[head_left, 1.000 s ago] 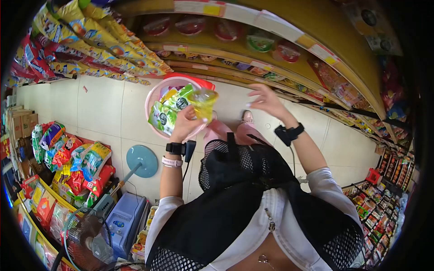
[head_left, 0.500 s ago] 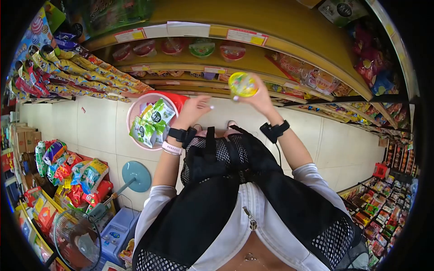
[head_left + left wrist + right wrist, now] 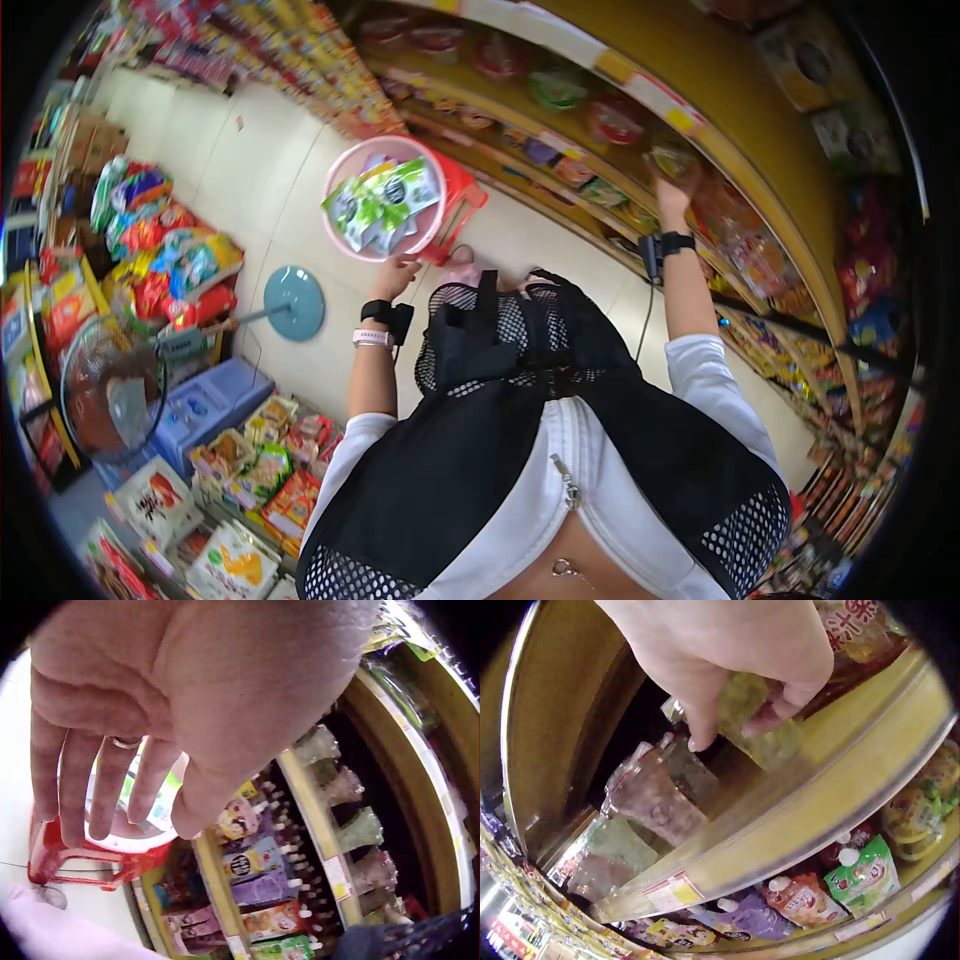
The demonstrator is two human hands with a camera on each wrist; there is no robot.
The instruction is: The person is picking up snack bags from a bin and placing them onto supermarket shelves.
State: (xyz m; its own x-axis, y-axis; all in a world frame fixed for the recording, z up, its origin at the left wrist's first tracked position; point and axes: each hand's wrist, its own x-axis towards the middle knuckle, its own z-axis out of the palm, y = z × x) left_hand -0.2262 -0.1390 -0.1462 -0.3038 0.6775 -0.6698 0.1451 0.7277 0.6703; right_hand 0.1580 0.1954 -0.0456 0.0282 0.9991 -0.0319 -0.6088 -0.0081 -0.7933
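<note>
The right hand gripped a jelly cup on the far shelf; the left hand hung slack-fingered near the basket.

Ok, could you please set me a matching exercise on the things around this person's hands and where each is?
1 translucent yellow-green pouch
2 round pink plastic basket
3 left hand
4 round light-blue fan base

A on the white tiled floor
B gripped by the right hand at the yellow shelf
C open, empty
D holding green packets

Pairs: 1-B, 2-D, 3-C, 4-A.
</note>
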